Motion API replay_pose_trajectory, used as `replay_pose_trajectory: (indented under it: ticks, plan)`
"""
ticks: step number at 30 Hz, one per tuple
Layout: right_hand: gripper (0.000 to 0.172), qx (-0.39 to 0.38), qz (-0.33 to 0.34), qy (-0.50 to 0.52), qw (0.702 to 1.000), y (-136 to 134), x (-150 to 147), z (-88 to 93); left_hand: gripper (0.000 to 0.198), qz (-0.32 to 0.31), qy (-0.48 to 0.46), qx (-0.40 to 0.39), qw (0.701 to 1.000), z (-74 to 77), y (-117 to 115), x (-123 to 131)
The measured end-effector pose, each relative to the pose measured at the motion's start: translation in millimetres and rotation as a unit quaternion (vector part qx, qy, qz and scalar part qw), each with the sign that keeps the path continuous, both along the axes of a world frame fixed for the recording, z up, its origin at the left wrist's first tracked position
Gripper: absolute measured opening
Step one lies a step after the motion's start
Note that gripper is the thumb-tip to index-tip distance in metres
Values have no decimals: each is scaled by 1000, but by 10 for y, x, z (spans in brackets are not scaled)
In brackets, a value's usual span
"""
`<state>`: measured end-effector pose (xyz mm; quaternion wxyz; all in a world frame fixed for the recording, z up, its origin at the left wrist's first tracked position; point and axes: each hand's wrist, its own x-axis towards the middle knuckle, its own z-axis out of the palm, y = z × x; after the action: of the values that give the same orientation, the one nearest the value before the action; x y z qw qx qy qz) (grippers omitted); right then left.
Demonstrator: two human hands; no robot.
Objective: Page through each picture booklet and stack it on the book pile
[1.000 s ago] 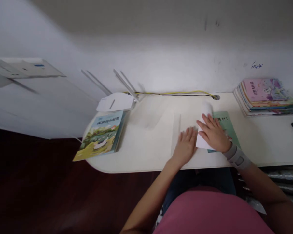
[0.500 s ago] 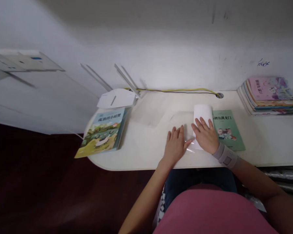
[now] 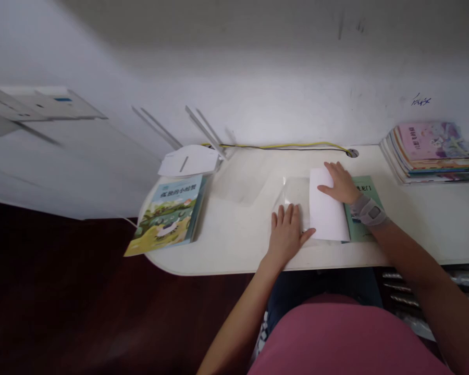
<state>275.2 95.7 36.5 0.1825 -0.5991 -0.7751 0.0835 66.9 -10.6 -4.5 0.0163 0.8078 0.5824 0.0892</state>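
Green book (image 3: 362, 230) on the white table (image 3: 238, 239), white sheet (image 3: 328, 219) over its left part, right hand (image 3: 342, 185) over the sheet's upper right edge, thumb spread from fingers, left hand (image 3: 283, 237) flat on clear plastic film (image 3: 300, 191), its fingers slightly spread

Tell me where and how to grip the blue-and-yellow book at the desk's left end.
Probably best by the near-left corner of the book, with the left hand coming from the left: that corner juts past the rounded edge of the desk, so thumb above and fingers beneath should fit. Its far side lies over the desk.
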Motion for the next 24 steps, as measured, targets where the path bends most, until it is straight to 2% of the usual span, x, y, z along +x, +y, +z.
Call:
replay_pose_trajectory:
  ticks: [5,9,14,24]
  plan:
    - [63,58,-19,-23,998,46,24,-103,86,5,3,11,1000,-10,-7,8]
    - [53,89,-39,-54,994,-13,-4,-99,86,8,13,7,1000,-37,-2,15]
    - [39,93,-32,-91,991,-81,-71,-40,86,8,1,17,1000,-63,-1,9]
    - [31,78,-6,-122,989,-105,-125,-37,83,-8,-15,30,999,-98,-7,-10]
